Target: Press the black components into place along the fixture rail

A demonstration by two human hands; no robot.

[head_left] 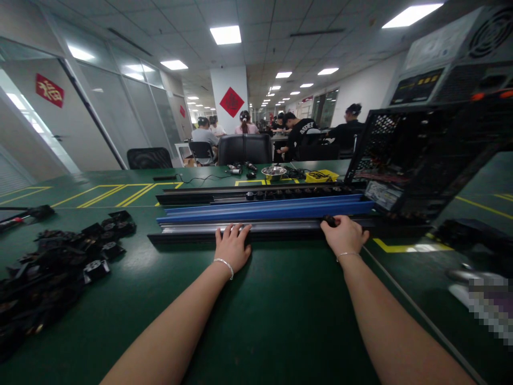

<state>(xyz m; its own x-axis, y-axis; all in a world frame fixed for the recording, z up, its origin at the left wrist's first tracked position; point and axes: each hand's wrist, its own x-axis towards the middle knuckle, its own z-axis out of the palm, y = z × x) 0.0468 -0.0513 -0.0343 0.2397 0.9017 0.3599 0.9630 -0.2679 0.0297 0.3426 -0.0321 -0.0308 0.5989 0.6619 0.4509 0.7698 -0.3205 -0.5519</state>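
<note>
A long dark channel rail (280,228) with a greyish inner face lies crosswise on the green table. My left hand (233,248) rests on its left half, fingers stretched over the near edge and slightly apart. Toward the rail's right part, my right hand (343,235) is closed in a pinch on a small black part (329,220), just above or in the channel; contact with the rail cannot be made out. Directly behind lies a blue rail (264,208). Farther back, another black rail (192,199) holds a row of small dark round parts (280,194).
At left lies a heap of black parts (60,262). An open computer case (417,155) with boxy units on top stands at right. Behind the rails are a metal bowl (274,171), a yellow tray (321,176) and cables. Several people sit farther back.
</note>
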